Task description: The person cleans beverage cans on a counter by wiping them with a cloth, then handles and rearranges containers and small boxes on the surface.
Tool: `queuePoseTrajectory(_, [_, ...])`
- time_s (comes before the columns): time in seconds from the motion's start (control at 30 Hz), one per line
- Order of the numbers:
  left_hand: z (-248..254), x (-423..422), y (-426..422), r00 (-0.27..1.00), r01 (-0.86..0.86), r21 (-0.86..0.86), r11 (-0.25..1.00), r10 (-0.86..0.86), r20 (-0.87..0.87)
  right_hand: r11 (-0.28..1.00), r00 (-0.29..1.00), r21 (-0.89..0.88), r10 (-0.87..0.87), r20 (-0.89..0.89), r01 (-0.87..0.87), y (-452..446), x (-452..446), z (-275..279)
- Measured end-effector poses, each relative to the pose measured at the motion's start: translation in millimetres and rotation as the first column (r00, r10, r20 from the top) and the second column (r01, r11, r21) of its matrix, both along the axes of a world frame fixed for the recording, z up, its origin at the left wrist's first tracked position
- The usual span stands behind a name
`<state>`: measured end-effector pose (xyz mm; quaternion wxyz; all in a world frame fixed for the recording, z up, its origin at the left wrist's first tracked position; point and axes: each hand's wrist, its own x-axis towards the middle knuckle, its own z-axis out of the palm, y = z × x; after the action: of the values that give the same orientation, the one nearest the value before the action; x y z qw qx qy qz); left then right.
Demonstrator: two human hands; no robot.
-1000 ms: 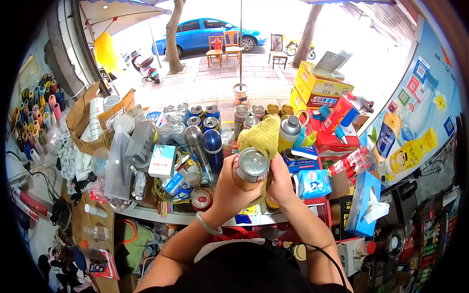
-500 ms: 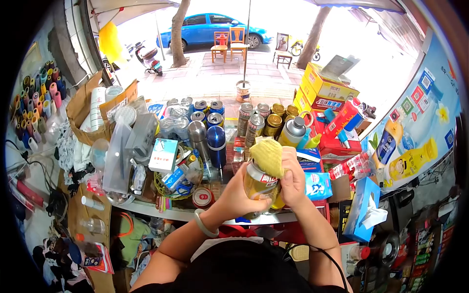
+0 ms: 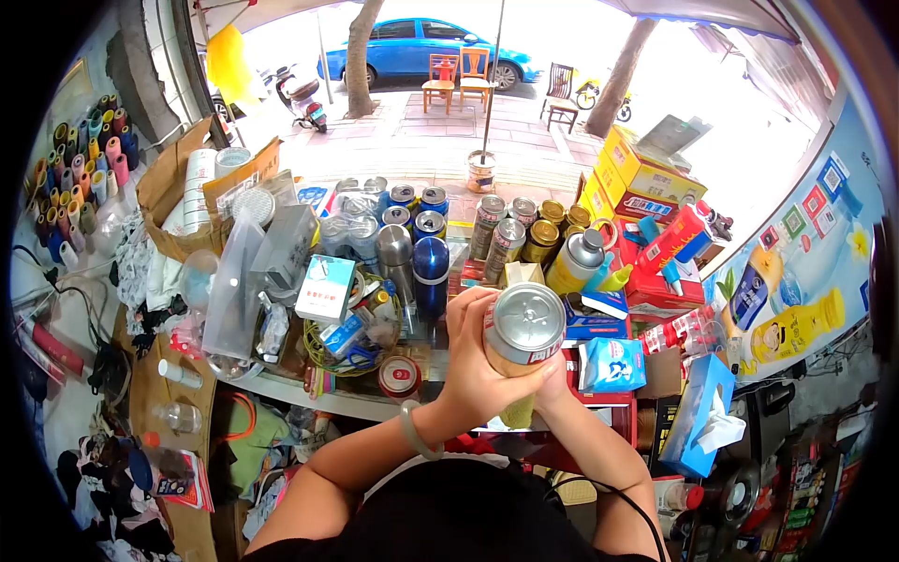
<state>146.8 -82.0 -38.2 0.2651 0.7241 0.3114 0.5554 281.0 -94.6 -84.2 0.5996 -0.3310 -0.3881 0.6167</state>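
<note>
My left hand [image 3: 476, 370] is wrapped round a drink can [image 3: 527, 320], whose silver lid faces up towards me. Most of my right hand [image 3: 552, 386] is hidden behind the can and my left thumb. Below the can shows a strip of yellow-green cloth [image 3: 518, 413], at my right hand, its fingers out of sight. Just beyond stand several gold cans [image 3: 541, 242] and silver cans [image 3: 488, 228]. A spray can [image 3: 573, 262] with a grey cap is to their right.
On the counter's left are a blue flask [image 3: 432, 276], a steel flask [image 3: 395, 258] and a basket [image 3: 323, 351] of small items under a white-and-teal box [image 3: 325, 288]. To the right lie a blue packet [image 3: 611, 363], red boxes [image 3: 662, 286] and a blue tissue box [image 3: 698, 412].
The can has turned so its lid faces me. The cloth has gone from the can's top to below it, and my right hand has moved down behind the can.
</note>
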Motion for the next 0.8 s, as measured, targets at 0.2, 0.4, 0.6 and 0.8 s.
queuePoseTrajectory(0.2, [-3, 1, 10, 0.986, 0.16, -0.114, 0.98, -0.153, 0.068, 0.971, 0.82, -0.082, 0.143, -0.554, -0.225, 5, -2, -3])
queuePoseTrajectory(0.4, [64, -46, 17, 0.877, 0.428, -0.247, 0.869, -0.465, -0.117, 0.914, 0.925, -0.358, 0.044, -0.377, -0.19, 9, 12, -5])
queuePoseTrajectory(0.6, [72, -50, 22, 0.728, 0.36, -0.197, 0.912, -0.406, -0.552, 0.891, 0.91, -0.409, 0.011, -0.415, -0.197, 8, 9, -1])
queuePoseTrajectory(0.8, [75, -44, 32, 0.785, 0.388, -0.047, 0.921, -0.356, -0.507, 0.916, 0.888, -0.369, -0.036, -0.458, -0.154, 10, 12, 8])
